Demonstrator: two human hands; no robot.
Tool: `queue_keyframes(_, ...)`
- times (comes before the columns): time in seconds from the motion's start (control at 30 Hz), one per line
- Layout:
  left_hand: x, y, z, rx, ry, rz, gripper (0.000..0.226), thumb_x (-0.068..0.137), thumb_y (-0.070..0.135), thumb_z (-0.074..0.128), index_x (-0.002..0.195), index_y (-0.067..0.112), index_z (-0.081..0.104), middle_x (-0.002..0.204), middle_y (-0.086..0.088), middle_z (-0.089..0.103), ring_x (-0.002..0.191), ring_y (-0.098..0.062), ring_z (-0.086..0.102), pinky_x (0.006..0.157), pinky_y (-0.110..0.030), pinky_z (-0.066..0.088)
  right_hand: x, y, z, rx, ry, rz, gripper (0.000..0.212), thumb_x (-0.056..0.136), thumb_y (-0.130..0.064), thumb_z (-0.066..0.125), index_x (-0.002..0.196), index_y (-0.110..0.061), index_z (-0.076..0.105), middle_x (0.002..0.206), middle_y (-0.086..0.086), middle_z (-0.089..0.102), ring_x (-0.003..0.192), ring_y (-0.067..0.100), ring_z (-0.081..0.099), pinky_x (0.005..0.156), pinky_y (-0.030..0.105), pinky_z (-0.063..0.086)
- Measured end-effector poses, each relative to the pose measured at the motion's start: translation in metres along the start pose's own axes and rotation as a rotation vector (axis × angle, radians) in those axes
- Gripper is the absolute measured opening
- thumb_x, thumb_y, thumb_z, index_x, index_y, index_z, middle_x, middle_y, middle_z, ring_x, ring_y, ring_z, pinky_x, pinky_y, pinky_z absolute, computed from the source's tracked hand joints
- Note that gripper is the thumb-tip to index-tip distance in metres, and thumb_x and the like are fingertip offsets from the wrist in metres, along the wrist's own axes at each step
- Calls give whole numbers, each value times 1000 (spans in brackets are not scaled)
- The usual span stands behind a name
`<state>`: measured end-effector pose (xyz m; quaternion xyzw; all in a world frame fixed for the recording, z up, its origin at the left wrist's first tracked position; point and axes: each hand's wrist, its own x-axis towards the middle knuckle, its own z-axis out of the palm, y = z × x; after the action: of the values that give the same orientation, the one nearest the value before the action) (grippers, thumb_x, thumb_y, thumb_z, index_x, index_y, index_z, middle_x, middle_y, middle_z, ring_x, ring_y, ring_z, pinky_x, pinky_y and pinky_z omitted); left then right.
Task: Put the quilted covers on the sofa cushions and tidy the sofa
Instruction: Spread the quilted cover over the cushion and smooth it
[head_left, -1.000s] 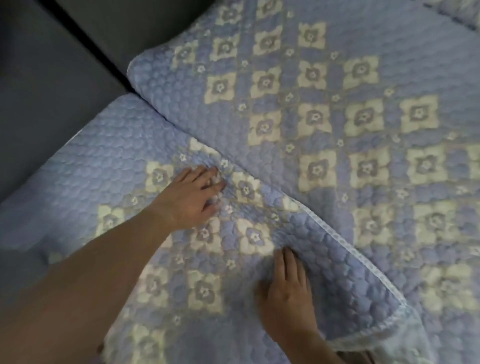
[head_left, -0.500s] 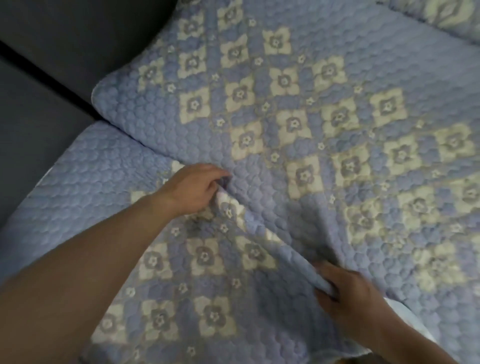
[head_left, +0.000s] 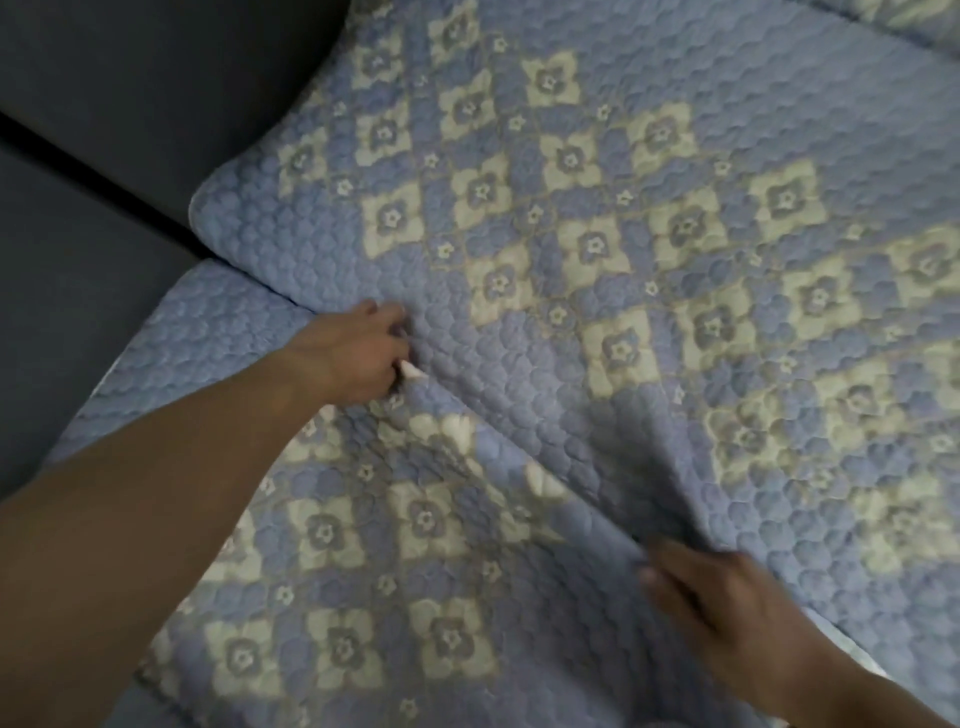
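A blue quilted cover with cream flower squares lies over the near seat cushion (head_left: 363, 545). A second cushion in the same quilted cover (head_left: 597, 218) lies behind it, overlapping its far edge. My left hand (head_left: 348, 358) is curled at the seam between the two, fingers closed on the edge of the near cover, where a bit of white lining shows. My right hand (head_left: 727, 608) is blurred, low on the right at the same seam, its fingertips pressed into the crease; what they hold is hidden.
Dark grey sofa upholstery (head_left: 104, 156) fills the left and upper left, with a black gap running diagonally between two panels. Another quilted piece (head_left: 909, 10) shows at the top right corner. White lining peeks out at the lower right edge.
Both hands went from lying flat on the near cover to gripping along its far edge at the seam. My left hand moved up the seam; my right moved right and down.
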<state>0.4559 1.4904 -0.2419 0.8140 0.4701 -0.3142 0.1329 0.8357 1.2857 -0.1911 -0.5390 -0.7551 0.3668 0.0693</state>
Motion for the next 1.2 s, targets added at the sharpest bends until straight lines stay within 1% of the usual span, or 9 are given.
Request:
queue_keyframes(0.17, 2, 42, 18, -319, 274, -405, 20, 101, 29, 47, 115, 16, 54, 98, -13, 64, 84, -35, 62, 63, -36, 40, 17, 19, 4, -267, 400, 247, 19, 92, -25, 50, 90, -13, 65, 52, 3, 54, 39, 28, 52, 43, 21, 24)
queue_keyframes(0.27, -4, 65, 33, -745, 403, -578, 22, 104, 34, 48, 111, 14, 39, 76, -8, 56, 64, -31, 53, 53, -35, 36, 21, 18, 18, -273, 479, 471, 21, 84, -1, 67, 103, -9, 63, 79, 13, 62, 66, 36, 60, 56, 35, 40)
queue_keyframes(0.37, -24, 69, 66, -630, 389, -358, 33, 101, 41, 46, 113, 12, 55, 104, -10, 62, 95, -32, 59, 76, -39, 49, 4, 7, 33, -334, 464, 557, 36, 80, 2, 62, 116, -5, 60, 115, 17, 51, 103, 41, 49, 88, 52, 40)
queue_keyframes(0.47, -40, 68, 92, -326, 296, -47, 63, 97, 53, 30, 144, 16, 52, 147, -6, 50, 139, -29, 41, 115, -43, 35, -17, -21, 62, -306, 153, 276, 28, 86, -22, 54, 111, -12, 63, 112, 5, 54, 99, 31, 55, 84, 42, 46)
queue_keyframes(0.73, -34, 68, 83, -151, 219, 96, 62, 97, 50, 25, 148, 23, 49, 148, 2, 51, 138, -21, 43, 116, -39, 31, -2, -28, 105, -117, -208, 657, 69, 101, -46, 29, 159, -18, 3, 165, 2, 4, 152, 24, 6, 124, 41, 15)
queue_keyframes(0.83, -29, 85, 82, -205, 218, 14, 60, 92, 42, 30, 139, 16, 58, 135, -3, 57, 127, -24, 49, 111, -41, 37, 5, -37, 83, 49, -328, 686, 62, 101, -42, 38, 155, -18, 20, 162, 2, 18, 151, 23, 14, 120, 35, 24)
queue_keyframes(0.9, -28, 95, 79, -217, 198, -54, 59, 88, 40, 33, 133, 16, 63, 131, -2, 59, 124, -24, 51, 109, -43, 38, 23, -26, 45, 118, -192, 646, 25, 100, -34, 43, 114, -23, 60, 118, -2, 61, 115, 22, 58, 93, 32, 48)
queue_keyframes(0.97, -27, 107, 68, -228, 131, -126, 47, 91, 38, 42, 127, 20, 65, 129, 1, 58, 125, -22, 50, 107, -41, 39, 40, -1, -4, 16, 51, 634, 20, 100, -29, 44, 95, -23, 62, 93, -5, 62, 83, 18, 61, 73, 34, 50)
queue_keyframes(1.2, -4, 153, -2, -287, 368, -282, 17, 86, 24, 64, 97, 13, 73, 98, -7, 66, 95, -30, 60, 77, -45, 53, 105, 170, -145, -267, 226, 901, 47, 94, -27, 50, 136, -8, 44, 132, 18, 42, 116, 42, 51, 96, 48, 47)
